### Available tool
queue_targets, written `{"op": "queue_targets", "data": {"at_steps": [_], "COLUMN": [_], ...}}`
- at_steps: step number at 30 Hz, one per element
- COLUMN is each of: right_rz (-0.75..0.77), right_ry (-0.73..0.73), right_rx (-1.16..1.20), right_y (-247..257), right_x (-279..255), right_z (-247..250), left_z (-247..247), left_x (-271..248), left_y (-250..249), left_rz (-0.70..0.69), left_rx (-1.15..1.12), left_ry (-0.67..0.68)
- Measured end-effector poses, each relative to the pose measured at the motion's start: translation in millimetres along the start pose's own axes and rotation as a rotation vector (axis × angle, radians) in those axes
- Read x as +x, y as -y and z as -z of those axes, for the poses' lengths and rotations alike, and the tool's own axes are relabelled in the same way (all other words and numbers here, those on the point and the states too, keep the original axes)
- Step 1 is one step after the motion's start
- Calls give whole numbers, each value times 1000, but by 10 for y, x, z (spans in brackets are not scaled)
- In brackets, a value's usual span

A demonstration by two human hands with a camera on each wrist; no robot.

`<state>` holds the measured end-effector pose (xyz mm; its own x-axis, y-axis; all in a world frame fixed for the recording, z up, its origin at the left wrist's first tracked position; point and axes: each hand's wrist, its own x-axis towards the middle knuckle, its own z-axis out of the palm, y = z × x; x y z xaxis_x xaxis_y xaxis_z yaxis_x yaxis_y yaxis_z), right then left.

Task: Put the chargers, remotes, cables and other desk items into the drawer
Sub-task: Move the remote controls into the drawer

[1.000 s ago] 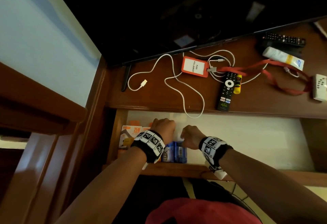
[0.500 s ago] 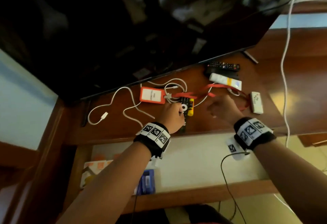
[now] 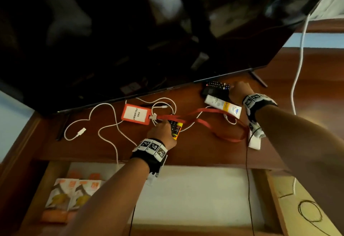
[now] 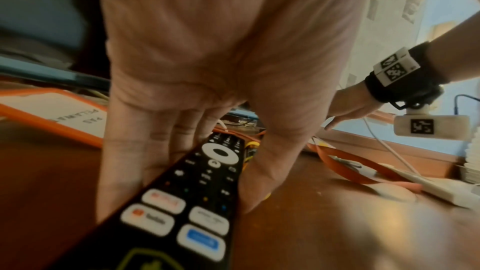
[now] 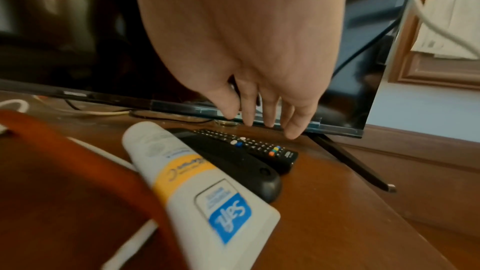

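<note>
My left hand (image 3: 161, 131) is wrapped around the smart remote (image 4: 182, 192) at centre frame in the head view: fingers down one long edge, thumb on the other, remote still low over the table (image 3: 195, 153). The yellow tube (image 3: 177, 131) sits right against the remote's far side and looks caught in the same grip, can't confirm. My right hand (image 3: 239, 91) is at upper right, fingers straight and spread, tips just above the far end of the second remote (image 5: 259, 147), holding nothing yet. A black case-like item (image 5: 241, 169) lies beside that remote, and the white cream tube (image 5: 197, 188) is next to it.

The drawer (image 3: 195, 194) is pulled out at the bottom of frame, with orange cartons (image 3: 72, 193) at its left end.

Risks as I see them:
- The red lanyard (image 3: 214, 124) of the orange badge holder (image 3: 135, 114) runs across the top of the smart remote. Lifting could drag the badge and snag.
- The white cable (image 3: 109, 126) loops close by, one strand hanging over the table edge into the drawer. It could tangle on the way down.
- The yellow tube may drop if it's only pinched loosely.
- Right hand is near the TV (image 5: 337, 89) bottom edge and its stand foot; a fast grab could knock them.
</note>
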<state>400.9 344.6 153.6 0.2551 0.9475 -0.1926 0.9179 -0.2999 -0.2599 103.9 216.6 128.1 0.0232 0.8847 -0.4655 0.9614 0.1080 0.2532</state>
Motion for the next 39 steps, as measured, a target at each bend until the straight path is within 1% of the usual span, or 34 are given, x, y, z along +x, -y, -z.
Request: {"op": "queue_targets", "data": {"at_steps": [2, 4, 7, 10, 13, 16, 19, 22, 24, 26, 28, 29, 31, 33, 34, 36, 39], "right_rz": [14, 49, 90, 66, 57, 87, 51, 48, 90, 113, 144, 166, 179, 195, 210, 247, 294], "right_ry": [6, 48, 111, 79, 89, 93, 69, 43, -4, -91, -150, -142, -57, 111, 204, 399, 684], "right_rx": [-52, -87, -140, -247, -258, -196, -160, -120, -35, 4, 75, 148, 331, 542, 585, 558, 394], "right_y": [-16, -28, -82, -115, -180, -248, -298, -290, -254, -186, -36, 75, 376, 678, 820, 1038, 1272], "right_x": [215, 366, 518, 567, 597, 569, 421, 200, -32, -322, -681, -887, -1391, -1919, -2178, -2589, -3038], "right_z": [-54, -100, -214, -249, -203, -166, -89, 98, 283, 416, 429, 364, 156, -172, -341, -700, -1223], "left_z": [-16, -43, -62, -71, 12, 163, 221, 208, 181, 106, 0, -56, -199, -319, -382, -490, -661], "left_x": [29, 49, 30, 21, -81, -343, -595, -809, -929, -1026, -1098, -1127, -1143, -1138, -1126, -1097, -1049], "left_y": [23, 68, 119, 197, 258, 320, 447, 638, 778, 940, 1103, 1180, 1350, 1498, 1574, 1701, 1838], "left_rz": [21, 32, 38, 39, 51, 63, 46, 33, 27, 24, 27, 32, 38, 49, 64, 79, 48], "left_rx": [-18, -47, -120, -214, -308, -483, -628, -697, -696, -707, -703, -692, -641, -562, -540, -525, -428], "left_ry": [1, 6, -40, -84, -129, -138, -111, -44, -3, 51, 89, 108, 145, 181, 198, 237, 263]}}
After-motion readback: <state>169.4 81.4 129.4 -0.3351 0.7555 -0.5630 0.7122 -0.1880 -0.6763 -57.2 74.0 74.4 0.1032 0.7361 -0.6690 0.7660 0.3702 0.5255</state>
